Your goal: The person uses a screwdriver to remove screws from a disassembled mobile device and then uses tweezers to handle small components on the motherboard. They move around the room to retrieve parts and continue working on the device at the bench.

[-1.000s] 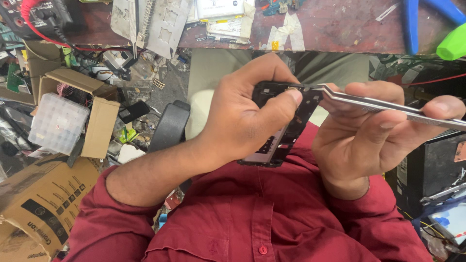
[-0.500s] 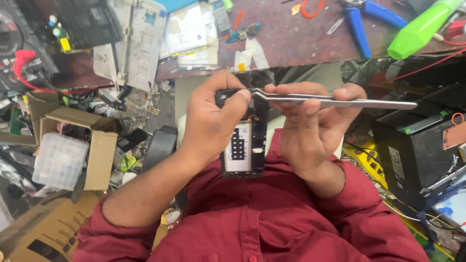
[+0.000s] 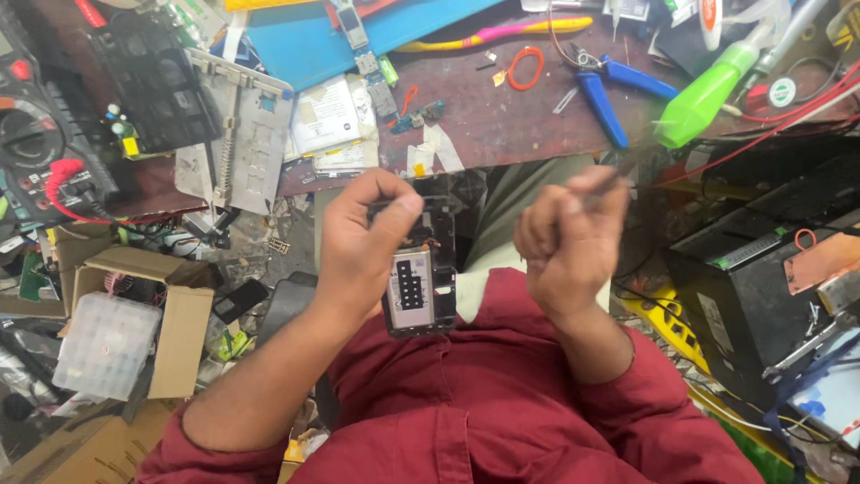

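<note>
My left hand (image 3: 363, 242) grips an opened phone (image 3: 421, 282) with its back cover off, held upright over my lap, thumb across its top edge. My right hand (image 3: 564, 242) is closed around metal tweezers (image 3: 614, 175), which are blurred and point up and to the right, away from the phone. The two hands are apart, with a small gap between them. My red sleeves fill the bottom of the view.
A cluttered workbench (image 3: 502, 116) lies ahead with blue pliers (image 3: 600, 94), a green bottle (image 3: 703, 94), an orange ring, small circuit boards and a multimeter (image 3: 36, 143). Cardboard boxes and a clear plastic case (image 3: 103, 345) sit at left; black equipment (image 3: 761, 260) at right.
The right hand has pulled the tweezers off the phone's top and swung them up to the right. The left hand keeps holding the phone, now lower in view.
</note>
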Motion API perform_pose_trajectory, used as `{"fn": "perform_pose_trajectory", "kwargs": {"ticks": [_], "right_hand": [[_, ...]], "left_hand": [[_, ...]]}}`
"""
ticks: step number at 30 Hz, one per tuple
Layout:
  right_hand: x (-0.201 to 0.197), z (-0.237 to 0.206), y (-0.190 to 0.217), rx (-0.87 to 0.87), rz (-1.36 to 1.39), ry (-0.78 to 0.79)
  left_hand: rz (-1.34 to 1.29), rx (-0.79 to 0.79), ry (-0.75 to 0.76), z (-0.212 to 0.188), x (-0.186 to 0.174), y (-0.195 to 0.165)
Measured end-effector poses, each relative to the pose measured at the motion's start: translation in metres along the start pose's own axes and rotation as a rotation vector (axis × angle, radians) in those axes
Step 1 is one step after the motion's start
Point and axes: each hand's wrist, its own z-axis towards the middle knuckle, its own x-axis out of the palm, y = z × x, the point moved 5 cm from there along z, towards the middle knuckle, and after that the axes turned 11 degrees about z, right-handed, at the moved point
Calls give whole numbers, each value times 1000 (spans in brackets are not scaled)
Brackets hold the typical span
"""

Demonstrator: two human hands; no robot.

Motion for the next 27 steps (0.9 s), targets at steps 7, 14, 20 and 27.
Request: {"fn": "perform_pose_trajectory", "kwargs": {"ticks": [7, 14, 20, 27], "right_hand": [[7, -3, -33, 240, -287, 209], [-6, 3, -37, 199, -397, -54], [-34, 31, -9, 69, -326, -301], [-44, 41, 0, 30, -445, -349]], "left_hand": [[-249, 65, -333, 5, -22, 11], [-427, -4, -437, 13, -31, 17], [-286, -310, -126, 18, -13, 37], [49, -76, -56, 24, -1, 50]]}}
